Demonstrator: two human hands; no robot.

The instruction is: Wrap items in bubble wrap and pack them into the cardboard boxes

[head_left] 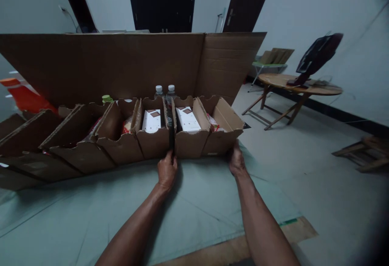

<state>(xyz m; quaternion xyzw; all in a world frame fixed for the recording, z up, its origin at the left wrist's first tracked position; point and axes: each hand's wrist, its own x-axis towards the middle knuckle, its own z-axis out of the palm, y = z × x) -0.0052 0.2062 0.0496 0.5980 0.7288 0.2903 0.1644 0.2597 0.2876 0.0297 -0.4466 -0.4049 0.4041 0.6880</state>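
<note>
A row of open brown cardboard boxes stands on a pale green sheet, backed by a tall cardboard wall. My left hand is closed at the foot of the gap between two boxes, fingers curled round the front corner of the box that holds a white carton. My right hand presses its fingers against the lower right corner of the end box. A second white carton lies in the box between my hands. Two capped water bottles stand behind these boxes.
More boxes with red packets run off to the left, a green cap among them. A round wooden table with a dark tilted stand is at the right, a wooden frame lies on the floor beyond.
</note>
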